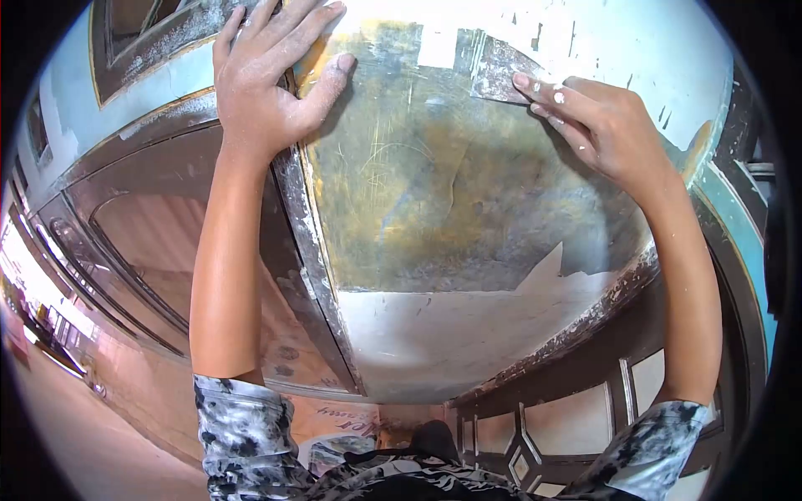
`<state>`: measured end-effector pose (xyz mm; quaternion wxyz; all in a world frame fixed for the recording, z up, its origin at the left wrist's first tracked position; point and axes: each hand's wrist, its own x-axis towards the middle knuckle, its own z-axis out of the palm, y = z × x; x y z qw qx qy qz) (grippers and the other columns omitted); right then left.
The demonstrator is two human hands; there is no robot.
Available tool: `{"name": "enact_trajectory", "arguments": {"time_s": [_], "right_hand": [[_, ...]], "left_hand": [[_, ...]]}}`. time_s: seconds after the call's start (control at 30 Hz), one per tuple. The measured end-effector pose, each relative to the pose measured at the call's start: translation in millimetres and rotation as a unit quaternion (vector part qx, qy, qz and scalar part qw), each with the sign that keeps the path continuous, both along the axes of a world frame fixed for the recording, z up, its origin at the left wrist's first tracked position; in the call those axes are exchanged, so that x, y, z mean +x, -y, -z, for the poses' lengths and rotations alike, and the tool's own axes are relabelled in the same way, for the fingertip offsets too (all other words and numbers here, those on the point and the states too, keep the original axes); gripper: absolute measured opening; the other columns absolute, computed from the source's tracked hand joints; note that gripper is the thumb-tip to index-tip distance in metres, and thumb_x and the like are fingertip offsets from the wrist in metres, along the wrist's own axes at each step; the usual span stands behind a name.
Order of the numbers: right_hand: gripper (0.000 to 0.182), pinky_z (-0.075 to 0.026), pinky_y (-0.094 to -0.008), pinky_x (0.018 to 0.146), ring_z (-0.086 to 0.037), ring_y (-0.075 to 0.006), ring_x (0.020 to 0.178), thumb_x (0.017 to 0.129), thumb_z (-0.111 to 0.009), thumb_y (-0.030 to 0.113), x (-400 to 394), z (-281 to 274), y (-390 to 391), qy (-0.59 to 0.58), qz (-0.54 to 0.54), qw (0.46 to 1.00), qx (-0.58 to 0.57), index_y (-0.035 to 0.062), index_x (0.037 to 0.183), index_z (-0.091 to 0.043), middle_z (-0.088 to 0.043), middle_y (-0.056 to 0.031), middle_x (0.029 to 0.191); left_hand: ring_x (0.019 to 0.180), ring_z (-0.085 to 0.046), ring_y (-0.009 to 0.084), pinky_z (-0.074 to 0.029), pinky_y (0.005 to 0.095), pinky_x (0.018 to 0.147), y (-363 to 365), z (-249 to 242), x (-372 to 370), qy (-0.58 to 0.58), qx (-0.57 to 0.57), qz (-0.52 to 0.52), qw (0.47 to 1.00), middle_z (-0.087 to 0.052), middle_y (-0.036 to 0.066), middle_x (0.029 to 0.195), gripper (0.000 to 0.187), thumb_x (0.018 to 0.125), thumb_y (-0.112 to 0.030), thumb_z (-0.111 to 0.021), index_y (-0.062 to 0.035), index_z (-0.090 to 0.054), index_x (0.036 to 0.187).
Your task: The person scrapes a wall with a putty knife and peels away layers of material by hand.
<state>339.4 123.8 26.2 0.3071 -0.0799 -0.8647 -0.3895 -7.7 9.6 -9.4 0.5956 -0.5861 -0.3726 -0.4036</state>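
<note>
My right hand pinches a flat, speckled scraper blade and holds it against the upper part of the wall panel. That panel is a patchy grey-yellow surface with scratches, bordered by white above and below. White specks dot my right fingers. To the left, my left hand lies spread on the panel's dark frame edge, with its thumb over the yellowish surface. It holds nothing.
Dark wooden frame strips spattered with white run beside and under the panel. A dark door with glass stands at left, and dark panelled doors are at lower right. Turquoise trim borders the right side.
</note>
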Motion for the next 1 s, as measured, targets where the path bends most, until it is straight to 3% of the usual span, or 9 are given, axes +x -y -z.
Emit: {"name": "enact_trajectory", "arguments": {"time_s": [0.27, 0.47, 0.77, 1.0], "right_hand": [[0.044, -0.047, -0.0412, 0.059, -0.058, -0.0287, 0.066, 0.096, -0.068, 0.02, 4.1, -1.2, -6.5, 0.015, -0.014, 1.0, -0.005, 0.0321, 0.139, -0.066, -0.06, -0.0081, 0.073], [0.034, -0.047, -0.0424, 0.059, -0.059, -0.0306, 0.065, 0.098, -0.066, 0.021, -0.2, -0.9, -0.6, 0.009, -0.015, 1.0, 0.0, 0.0276, 0.131, -0.07, -0.061, -0.0092, 0.073], [0.03, -0.046, -0.042, 0.058, -0.06, -0.0302, 0.067, 0.096, -0.068, 0.019, -3.3, 0.4, 2.1, 0.004, -0.008, 1.0, -0.005, 0.0241, 0.125, -0.072, -0.059, -0.0077, 0.074], [0.025, -0.046, -0.0419, 0.058, -0.059, -0.0298, 0.066, 0.094, -0.07, 0.016, 3.8, 1.9, -1.0, 0.002, -0.017, 1.0, -0.003, 0.0184, 0.119, -0.072, -0.056, -0.0084, 0.073]], "left_hand": [[0.14, -0.053, 0.0385, -0.03, 0.0494, 0.117, 1.3, -0.2, -0.7, 0.006, -0.003, -0.006, 1.0, -0.068, 0.012, 0.139, 0.048, 0.078, -0.033, -0.076, -0.0055, -0.076, 0.118], [0.14, -0.053, 0.0392, -0.03, 0.0493, 0.118, 0.3, -1.5, -0.5, 0.005, -0.008, -0.01, 1.0, -0.068, 0.013, 0.139, 0.05, 0.078, -0.034, -0.076, -0.0053, -0.076, 0.118], [0.141, -0.052, 0.0393, -0.028, 0.05, 0.118, 0.5, -1.2, -5.0, 0.001, -0.022, 0.009, 1.0, -0.067, 0.013, 0.141, 0.062, 0.078, -0.051, -0.076, -0.0045, -0.076, 0.119], [0.141, -0.052, 0.0397, -0.028, 0.0506, 0.118, 3.9, 0.6, -3.8, 0.02, -0.038, 0.014, 0.999, -0.067, 0.013, 0.14, 0.063, 0.079, -0.053, -0.076, -0.0044, -0.076, 0.118]]}}
